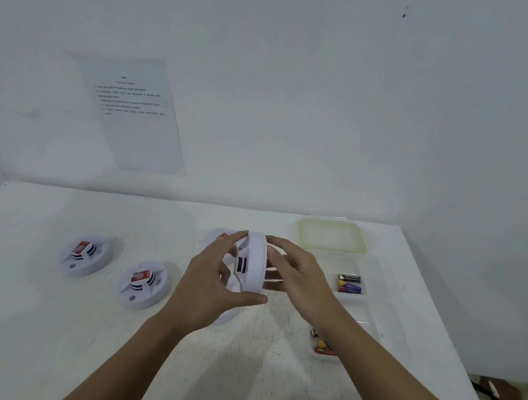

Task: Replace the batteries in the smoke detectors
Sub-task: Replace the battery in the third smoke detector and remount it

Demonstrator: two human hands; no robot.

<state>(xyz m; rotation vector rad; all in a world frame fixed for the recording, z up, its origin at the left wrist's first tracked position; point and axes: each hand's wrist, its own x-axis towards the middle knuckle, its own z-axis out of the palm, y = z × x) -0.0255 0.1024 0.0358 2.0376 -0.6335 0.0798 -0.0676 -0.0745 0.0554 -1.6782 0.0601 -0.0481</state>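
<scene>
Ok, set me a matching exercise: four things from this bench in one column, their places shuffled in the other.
1 upended smoke detector
2 green-rimmed lid
3 printed sheet
4 batteries

A on the wall
B in the clear tray
C between the left hand and right hand
D flat on the table, far right

Pairs: 1-C, 2-D, 3-A, 4-B

On the table (29,324) one detector (84,256) lies far left, with a second detector (143,284) to its right and nearer. Above the middle, the left hand (210,277) and right hand (298,274) hold a third detector (253,261) on edge between them, and a fourth detector (222,237) lies just behind the left hand. To the right a tray (374,263) holds batteries (349,283), with a lid (332,236) behind it.
</scene>
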